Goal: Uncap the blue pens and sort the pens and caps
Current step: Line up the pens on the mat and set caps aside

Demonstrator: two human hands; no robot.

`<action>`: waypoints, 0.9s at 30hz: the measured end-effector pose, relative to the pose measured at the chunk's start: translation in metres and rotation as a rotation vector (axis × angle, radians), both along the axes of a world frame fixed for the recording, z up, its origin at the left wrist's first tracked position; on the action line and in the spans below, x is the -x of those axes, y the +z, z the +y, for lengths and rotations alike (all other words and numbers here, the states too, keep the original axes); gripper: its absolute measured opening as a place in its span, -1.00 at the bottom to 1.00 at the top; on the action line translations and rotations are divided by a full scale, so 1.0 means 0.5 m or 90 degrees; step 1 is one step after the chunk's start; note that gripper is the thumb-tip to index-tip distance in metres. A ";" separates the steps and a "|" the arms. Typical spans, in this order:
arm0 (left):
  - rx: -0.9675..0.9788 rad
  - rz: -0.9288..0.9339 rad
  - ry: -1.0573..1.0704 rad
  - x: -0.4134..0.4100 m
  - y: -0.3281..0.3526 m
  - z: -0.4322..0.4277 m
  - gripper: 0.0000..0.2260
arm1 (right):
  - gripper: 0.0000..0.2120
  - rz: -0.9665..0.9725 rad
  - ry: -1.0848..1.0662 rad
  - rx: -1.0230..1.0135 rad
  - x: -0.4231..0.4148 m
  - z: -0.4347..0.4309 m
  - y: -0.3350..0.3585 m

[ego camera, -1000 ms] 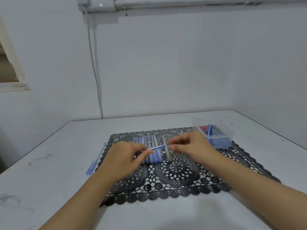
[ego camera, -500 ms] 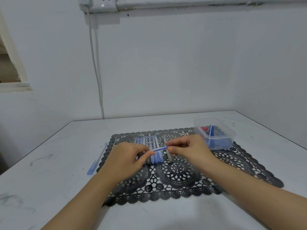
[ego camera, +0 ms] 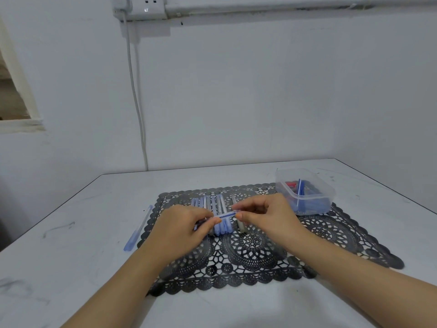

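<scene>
Both hands hold one blue pen (ego camera: 224, 214) level above the black lace mat (ego camera: 260, 252). My left hand (ego camera: 182, 229) pinches its left part and my right hand (ego camera: 267, 215) pinches its right end, where the cap is. The fingers hide whether the cap is on or off. Behind the hands a row of several blue pens (ego camera: 214, 204) lies side by side on the mat, with a grey pen (ego camera: 240, 224) at its right. One more blue pen (ego camera: 138, 229) lies on the white table left of the mat.
A clear plastic box (ego camera: 307, 196) with blue and red caps inside stands on the mat's far right corner. The white table (ego camera: 71, 233) meets a white wall behind. A cable (ego camera: 139, 119) hangs from a socket down to the table's back edge.
The hands and the pen between them stay almost in the same place. The fingertips have shifted slightly closer around the pen's right end.
</scene>
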State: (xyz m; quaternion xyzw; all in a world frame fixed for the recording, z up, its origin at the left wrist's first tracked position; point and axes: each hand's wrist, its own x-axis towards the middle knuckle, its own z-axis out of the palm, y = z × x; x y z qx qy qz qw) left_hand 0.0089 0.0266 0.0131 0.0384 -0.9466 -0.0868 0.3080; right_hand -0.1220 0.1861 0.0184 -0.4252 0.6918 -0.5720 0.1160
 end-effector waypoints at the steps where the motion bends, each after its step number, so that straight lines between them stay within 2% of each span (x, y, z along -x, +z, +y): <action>1: 0.000 0.001 -0.002 0.000 0.000 0.000 -0.53 | -0.83 -0.003 0.008 0.006 0.000 0.000 -0.001; 12: 0.005 -0.003 -0.023 0.002 -0.001 -0.003 -0.60 | -0.80 0.000 0.057 0.006 0.001 -0.004 -0.009; 21: -0.055 -0.013 -0.060 0.002 -0.008 -0.005 -0.52 | -0.72 0.105 0.012 0.047 -0.001 0.004 -0.003; 25: -0.077 -0.003 -0.074 0.000 -0.008 -0.005 -0.53 | -0.79 0.205 0.033 0.027 0.003 0.004 -0.006; 27: -0.066 -0.004 -0.087 0.001 -0.008 -0.004 -0.53 | -0.82 0.217 0.059 0.013 0.005 0.004 -0.009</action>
